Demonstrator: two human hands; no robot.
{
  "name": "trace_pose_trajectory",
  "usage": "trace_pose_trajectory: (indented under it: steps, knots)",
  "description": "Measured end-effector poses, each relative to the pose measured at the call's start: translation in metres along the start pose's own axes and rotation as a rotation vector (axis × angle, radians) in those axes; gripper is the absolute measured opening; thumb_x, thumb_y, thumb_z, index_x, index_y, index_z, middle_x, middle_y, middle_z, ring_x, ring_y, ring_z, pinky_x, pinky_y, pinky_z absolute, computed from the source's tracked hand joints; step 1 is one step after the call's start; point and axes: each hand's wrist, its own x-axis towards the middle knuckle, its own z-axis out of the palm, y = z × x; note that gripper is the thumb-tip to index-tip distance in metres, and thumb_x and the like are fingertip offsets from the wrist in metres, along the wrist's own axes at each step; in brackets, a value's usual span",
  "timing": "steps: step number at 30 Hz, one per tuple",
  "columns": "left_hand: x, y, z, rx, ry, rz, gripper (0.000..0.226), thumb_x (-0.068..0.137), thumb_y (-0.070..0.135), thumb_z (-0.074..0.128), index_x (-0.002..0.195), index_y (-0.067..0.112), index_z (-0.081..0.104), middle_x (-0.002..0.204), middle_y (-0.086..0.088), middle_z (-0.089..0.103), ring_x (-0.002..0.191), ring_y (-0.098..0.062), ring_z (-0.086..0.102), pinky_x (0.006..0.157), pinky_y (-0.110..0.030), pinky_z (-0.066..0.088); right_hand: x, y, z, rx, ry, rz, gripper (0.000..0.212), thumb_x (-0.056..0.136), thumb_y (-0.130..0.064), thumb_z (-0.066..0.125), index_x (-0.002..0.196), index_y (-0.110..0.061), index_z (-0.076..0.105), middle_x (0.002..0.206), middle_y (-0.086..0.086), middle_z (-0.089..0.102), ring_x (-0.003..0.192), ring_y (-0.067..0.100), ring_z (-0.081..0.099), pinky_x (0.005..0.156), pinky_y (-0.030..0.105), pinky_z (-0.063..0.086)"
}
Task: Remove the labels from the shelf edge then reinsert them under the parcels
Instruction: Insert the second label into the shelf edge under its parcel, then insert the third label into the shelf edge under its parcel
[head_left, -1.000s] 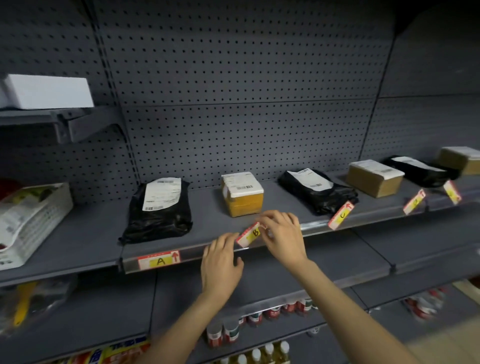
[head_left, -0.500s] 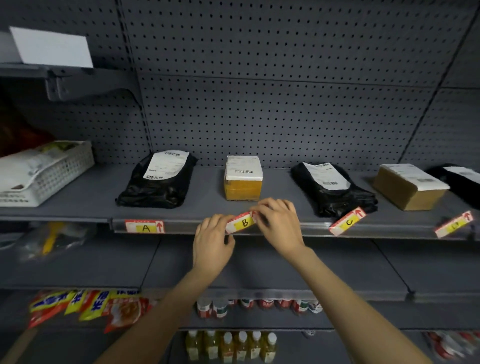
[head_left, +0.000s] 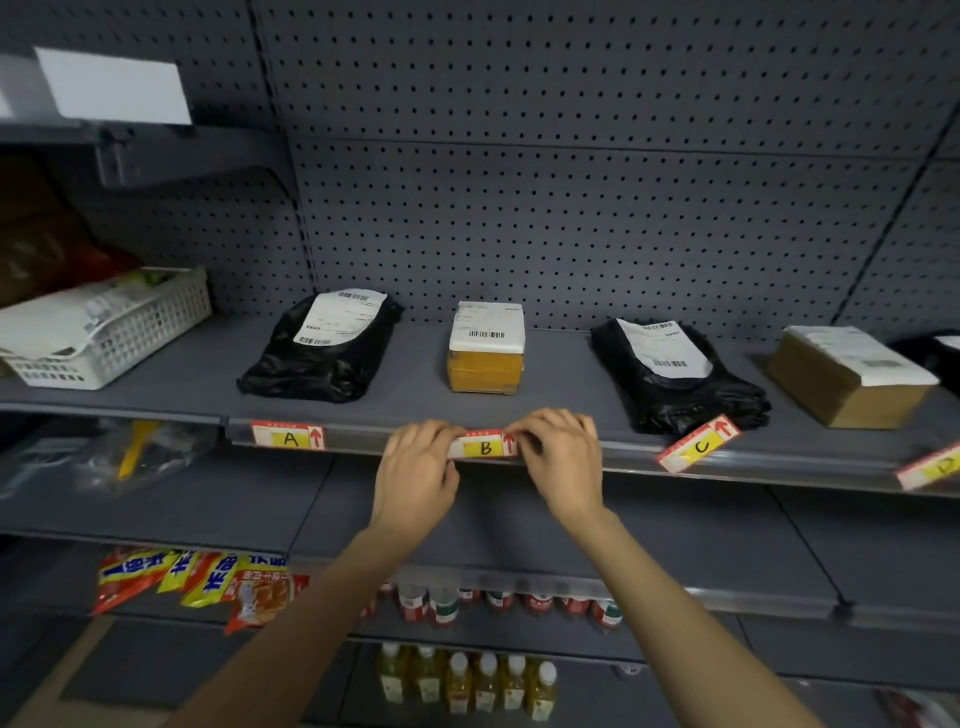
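Observation:
Label B (head_left: 485, 447), yellow with a red border and arrow, lies level along the shelf edge (head_left: 363, 441) below the small yellow box (head_left: 486, 347). My left hand (head_left: 418, 473) pinches its left end and my right hand (head_left: 563, 460) pinches its right end. Label A (head_left: 289, 436) sits flat in the edge under the left black parcel (head_left: 324, 345). Label C (head_left: 698, 444) hangs tilted below the second black parcel (head_left: 670, 376). Another tilted label (head_left: 930, 467) shows at the far right near a brown box (head_left: 852, 374).
A white basket (head_left: 111, 332) with packets stands at the left of the shelf. Snack bags (head_left: 197, 582) and bottles (head_left: 467, 680) fill lower shelves. A white box (head_left: 111, 85) sits on the upper left shelf. Pegboard backs everything.
Label B was tilted with its left end low; now it lies level along the shelf edge, with both hands on its ends. The view has shifted to face the shelf squarely.

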Motion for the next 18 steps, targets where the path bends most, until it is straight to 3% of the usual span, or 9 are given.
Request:
trace_pose_trajectory:
  steps: [11, 18]
  knots:
    - [-0.004, -0.010, -0.001, 0.057, -0.022, 0.100, 0.044, 0.074, 0.009, 0.062, 0.118, 0.014, 0.056, 0.109, -0.004, 0.062, 0.100, -0.025, 0.058, 0.098, -0.040, 0.043, -0.008, -0.008, 0.013, 0.112, 0.025, 0.188, 0.013, 0.078, -0.015, 0.072, 0.090, -0.022, 0.074, 0.089, -0.001, 0.072, 0.096, 0.018, 0.057, 0.080, 0.017, 0.022]
    - [-0.009, -0.002, -0.003, -0.022, -0.040, 0.039, 0.045, 0.081, 0.015, 0.059, 0.125, 0.015, 0.052, 0.121, -0.004, 0.057, 0.114, -0.023, 0.051, 0.105, -0.039, 0.036, -0.018, -0.008, 0.005, 0.070, 0.000, 0.081, 0.018, 0.080, -0.009, 0.069, 0.097, -0.015, 0.074, 0.096, 0.009, 0.065, 0.097, 0.027, 0.058, 0.084, 0.031, 0.037]
